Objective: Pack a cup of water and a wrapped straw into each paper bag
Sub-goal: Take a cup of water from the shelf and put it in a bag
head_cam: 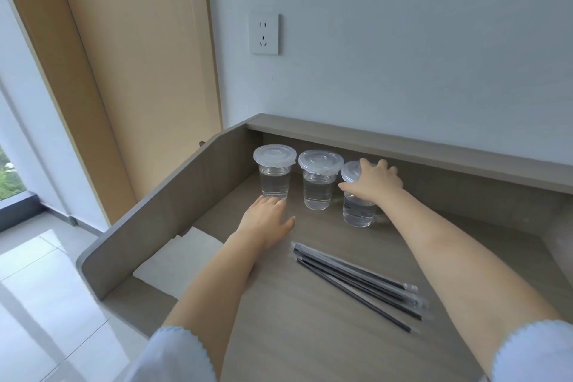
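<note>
Three clear lidded cups of water stand in a row at the back of the desk: the left cup [274, 174], the middle cup [319, 180] and the right cup [356, 208]. My right hand [373, 181] grips the right cup from above, fingers curled over its lid and upper wall. My left hand [266, 219] lies flat on the desk in front of the left cup, fingertips at its base, holding nothing. Several black straws in clear wrappers [356, 282] lie in a loose bundle on the desk between my forearms. White paper bags [179, 260] lie flat at the desk's left, partly under my left forearm.
The grey desk [310, 335] has a raised side panel [148, 226] on the left and a low shelf [403, 149] along the back wall. A wall socket [264, 34] sits above. A wooden door and tiled floor lie to the left.
</note>
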A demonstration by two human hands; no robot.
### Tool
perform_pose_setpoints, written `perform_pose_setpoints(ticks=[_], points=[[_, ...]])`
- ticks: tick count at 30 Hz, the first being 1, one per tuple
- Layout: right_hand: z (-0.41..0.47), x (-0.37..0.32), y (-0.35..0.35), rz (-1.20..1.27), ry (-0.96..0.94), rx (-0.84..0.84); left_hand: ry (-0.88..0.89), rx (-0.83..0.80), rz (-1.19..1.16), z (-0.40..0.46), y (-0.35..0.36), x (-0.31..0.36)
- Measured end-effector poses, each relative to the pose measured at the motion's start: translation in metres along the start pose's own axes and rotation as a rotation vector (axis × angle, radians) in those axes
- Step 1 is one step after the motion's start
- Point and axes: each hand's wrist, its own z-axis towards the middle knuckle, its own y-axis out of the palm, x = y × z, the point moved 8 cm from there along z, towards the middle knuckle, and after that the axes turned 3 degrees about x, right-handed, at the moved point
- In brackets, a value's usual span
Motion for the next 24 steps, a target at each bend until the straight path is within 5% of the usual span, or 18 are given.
perform_pose_setpoints(ticks=[13,24], points=[[-0.024,0.011,-0.019,0.024,-0.012,0.133,0.029,0.017,-0.023,-0.005,-0.012,0.015],[-0.146,0.038,-0.083,-0.015,0.129,0.319,0.339,-0.008,-0.094,-0.06,-0.038,0.092]])
